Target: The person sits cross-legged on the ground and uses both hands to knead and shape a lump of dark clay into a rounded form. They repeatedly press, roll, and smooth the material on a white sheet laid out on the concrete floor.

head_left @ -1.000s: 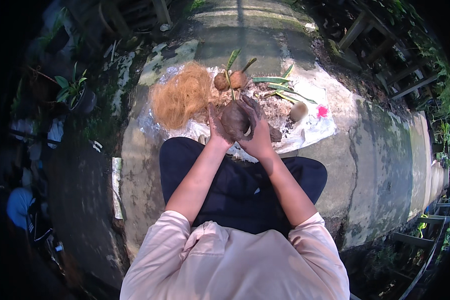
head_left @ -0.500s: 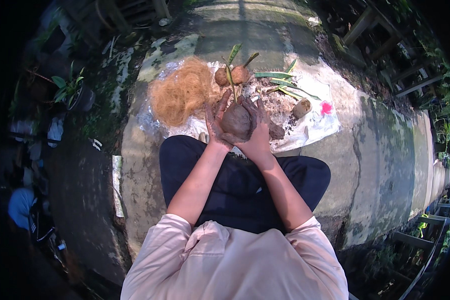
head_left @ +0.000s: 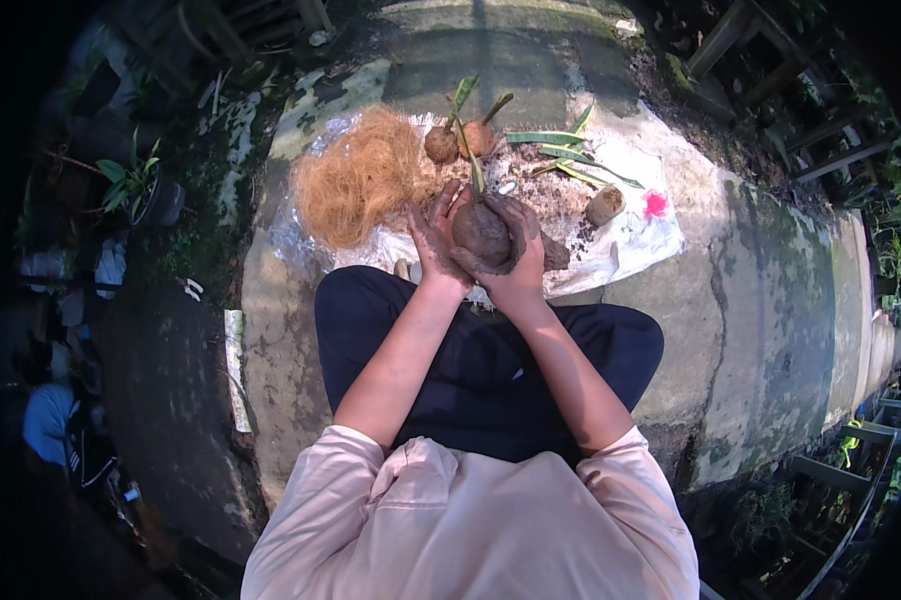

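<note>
Between my cupped palms is a wet, dark brown mud ball (head_left: 481, 238) with one green, yellow-edged snake plant leaf (head_left: 475, 172) standing up from its top. My left hand (head_left: 436, 245), smeared with mud, supports the ball's left side with its fingers pointing away from me. Muddy too, my right hand (head_left: 522, 250) curls round the right side and under the ball. Just beyond it sit two brown fibre-covered balls (head_left: 441, 145), the right one bearing a leaf. Part of a mud lump (head_left: 556, 257) shows beside my right hand.
A pale sheet (head_left: 640, 235) carries a heap of tan coconut fibre (head_left: 358, 180), several cut snake plant leaves (head_left: 575, 158), a short brown cylinder (head_left: 605, 206) and loose soil. Left of the concrete path stands a potted plant (head_left: 156, 195).
The mud ball has shifted slightly right and turned a little in my hands. My right hand's fingers curl further over its side, and my left hand has slackened slightly against it.
</note>
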Motion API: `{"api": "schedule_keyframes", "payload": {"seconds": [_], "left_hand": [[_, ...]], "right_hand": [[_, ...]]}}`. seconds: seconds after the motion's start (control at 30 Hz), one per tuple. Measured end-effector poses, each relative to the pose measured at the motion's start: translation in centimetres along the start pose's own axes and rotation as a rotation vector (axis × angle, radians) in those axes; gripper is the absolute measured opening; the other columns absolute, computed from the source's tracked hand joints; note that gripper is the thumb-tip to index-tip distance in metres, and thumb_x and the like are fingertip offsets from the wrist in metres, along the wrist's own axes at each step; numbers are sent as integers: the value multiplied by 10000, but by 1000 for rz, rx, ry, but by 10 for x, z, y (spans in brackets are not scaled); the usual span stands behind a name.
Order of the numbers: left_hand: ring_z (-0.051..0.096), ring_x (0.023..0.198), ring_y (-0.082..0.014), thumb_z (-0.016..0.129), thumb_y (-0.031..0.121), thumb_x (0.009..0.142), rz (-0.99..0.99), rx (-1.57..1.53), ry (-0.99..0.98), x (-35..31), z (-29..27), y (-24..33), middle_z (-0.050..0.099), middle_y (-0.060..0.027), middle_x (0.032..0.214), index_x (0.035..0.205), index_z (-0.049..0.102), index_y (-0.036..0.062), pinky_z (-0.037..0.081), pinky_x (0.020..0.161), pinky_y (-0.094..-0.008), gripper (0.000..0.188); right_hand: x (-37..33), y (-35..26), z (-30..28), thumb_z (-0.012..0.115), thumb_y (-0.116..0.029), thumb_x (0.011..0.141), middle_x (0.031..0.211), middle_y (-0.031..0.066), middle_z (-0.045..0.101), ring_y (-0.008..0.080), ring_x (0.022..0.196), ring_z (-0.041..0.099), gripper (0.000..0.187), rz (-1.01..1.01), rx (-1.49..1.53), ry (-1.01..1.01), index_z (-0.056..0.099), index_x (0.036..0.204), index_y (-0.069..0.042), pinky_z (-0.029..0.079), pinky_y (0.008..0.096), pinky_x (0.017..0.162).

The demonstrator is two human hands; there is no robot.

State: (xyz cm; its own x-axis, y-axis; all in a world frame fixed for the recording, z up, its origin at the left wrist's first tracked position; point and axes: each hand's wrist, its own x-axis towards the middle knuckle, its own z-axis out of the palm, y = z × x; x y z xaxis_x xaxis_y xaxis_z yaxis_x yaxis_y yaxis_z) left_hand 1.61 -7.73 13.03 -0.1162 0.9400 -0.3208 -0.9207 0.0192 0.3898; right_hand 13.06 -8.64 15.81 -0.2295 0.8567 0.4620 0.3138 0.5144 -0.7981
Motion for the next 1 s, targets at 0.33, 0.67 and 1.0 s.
{"api": "schedule_keyframes", "payload": {"seconds": [0.33, 0.67, 1.0], "left_hand": [[568, 1143, -275, 342, 694, 922, -73, 44, 113, -1, 3, -1, 582, -104, 1232, 1269, 516, 88, 444, 998, -449, 719], [518, 1210, -236, 281, 596, 993, -34, 274, 91, -16, 14, -14, 524, -116, 1318, 1399, 397, 102, 401, 1044, -387, 650], [422, 1247, -164, 273, 529, 1025, 70, 887, -262, -15, 4, -4, 451, -100, 1353, 1472, 300, 64, 326, 1066, -292, 646]], "right_hand": [[-2, 0, -9, 528, -446, 937, 1362, 199, 498, 342, 1302, 447, 694, 44, 135, -106, 322, 1441, -16, 299, 442, 1107], [-5, 29, 20, 442, -449, 968, 1322, 213, 504, 346, 1259, 475, 593, 234, 355, 63, 439, 1360, -3, 342, 417, 1074], [-14, 9, 5, 368, -596, 964, 1196, 173, 581, 273, 1115, 581, 725, 145, 222, 182, 445, 1340, 18, 448, 398, 955]]}}
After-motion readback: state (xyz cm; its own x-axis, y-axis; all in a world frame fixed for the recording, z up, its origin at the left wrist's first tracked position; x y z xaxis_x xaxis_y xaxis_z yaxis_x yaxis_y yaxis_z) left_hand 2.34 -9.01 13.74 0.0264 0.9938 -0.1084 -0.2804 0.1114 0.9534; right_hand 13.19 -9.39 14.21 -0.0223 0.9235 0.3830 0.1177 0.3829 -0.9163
